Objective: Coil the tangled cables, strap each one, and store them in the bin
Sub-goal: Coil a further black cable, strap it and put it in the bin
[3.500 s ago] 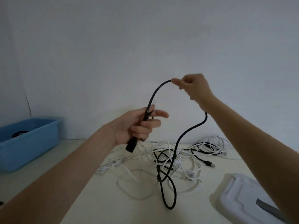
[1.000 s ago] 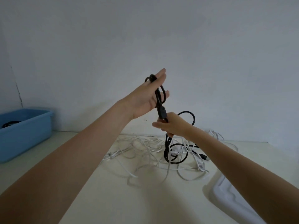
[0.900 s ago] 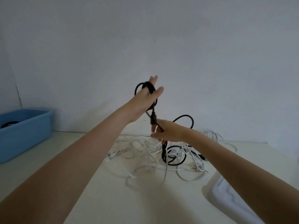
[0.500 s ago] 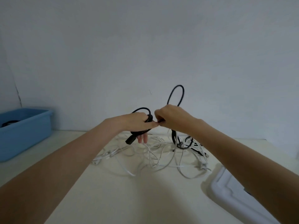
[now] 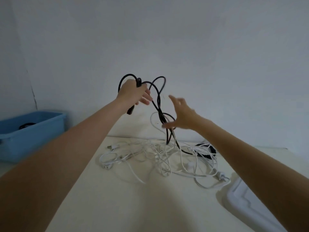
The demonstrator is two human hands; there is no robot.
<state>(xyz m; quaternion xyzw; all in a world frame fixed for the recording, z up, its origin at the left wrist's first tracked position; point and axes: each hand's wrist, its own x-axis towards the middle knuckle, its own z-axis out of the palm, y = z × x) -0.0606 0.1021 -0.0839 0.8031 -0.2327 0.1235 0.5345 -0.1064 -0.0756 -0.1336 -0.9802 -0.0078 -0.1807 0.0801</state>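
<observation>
A black cable [image 5: 158, 97] hangs in loops above the table. My left hand [image 5: 133, 93] is raised and grips its coiled turns, with the black plug dangling below my wrist. My right hand [image 5: 181, 113] is spread open beside the hanging strand, fingers straight, thumb near the cable where a white cable crosses it. Below lies a tangle of white cables [image 5: 158, 154] with another black cable [image 5: 205, 149] at its right. The blue bin [image 5: 33, 131] stands at the far left with a dark coil inside.
A white plastic lid [image 5: 250, 208] lies at the table's right front edge, partly under my right forearm. The pale table [image 5: 133, 206] meets a plain wall at the back. White plugs stick out of the tangle on its left and right sides.
My left hand has risen with the black coil. My right hand has let go of the cable, moved right and spread its fingers. The black strand now drags a white cable upward.
</observation>
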